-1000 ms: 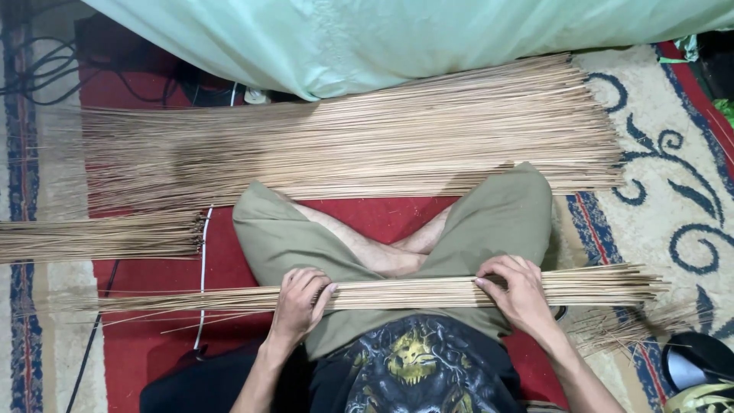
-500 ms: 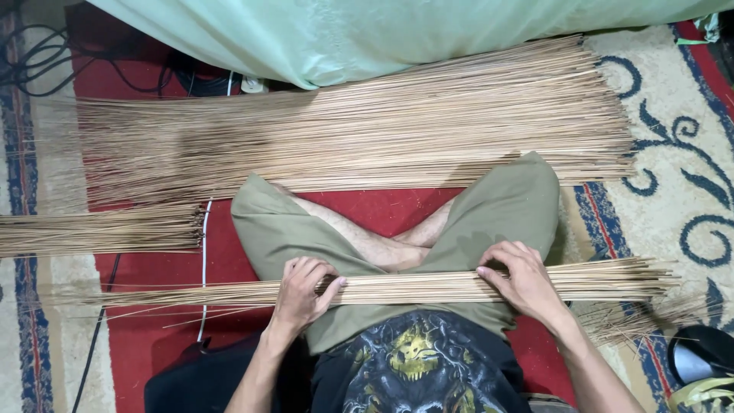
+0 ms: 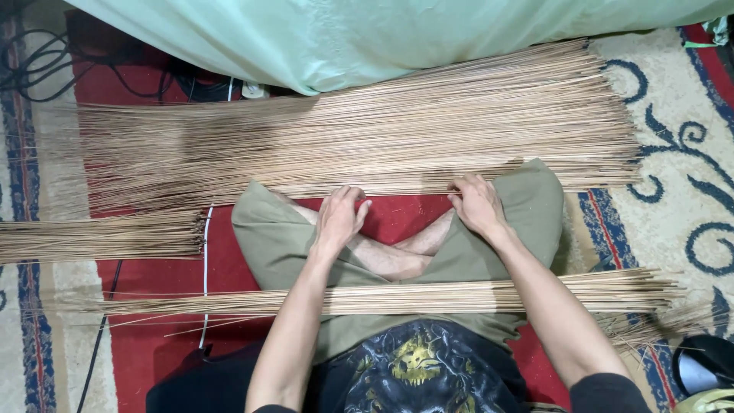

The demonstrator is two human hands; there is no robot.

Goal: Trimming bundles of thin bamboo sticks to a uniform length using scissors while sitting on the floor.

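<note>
A small cut bundle of tan sticks [image 3: 99, 235] lies far left. The left hand [image 3: 339, 216] and right hand [image 3: 475, 203], fingers curled loosely, touch the near edge of the wide spread of long thin tan sticks [image 3: 367, 130], whose long axis runs left-right on the red patterned carpet [image 3: 397, 214]; I cannot tell whether either grip pinches sticks.

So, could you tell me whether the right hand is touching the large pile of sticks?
Touching: the head view shows the right hand with fingertips on the large pile of sticks.

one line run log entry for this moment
left hand: on near edge of big stick pile | right hand: same edge | lap bundle: unheld, across thighs | small bundle: far left
</note>
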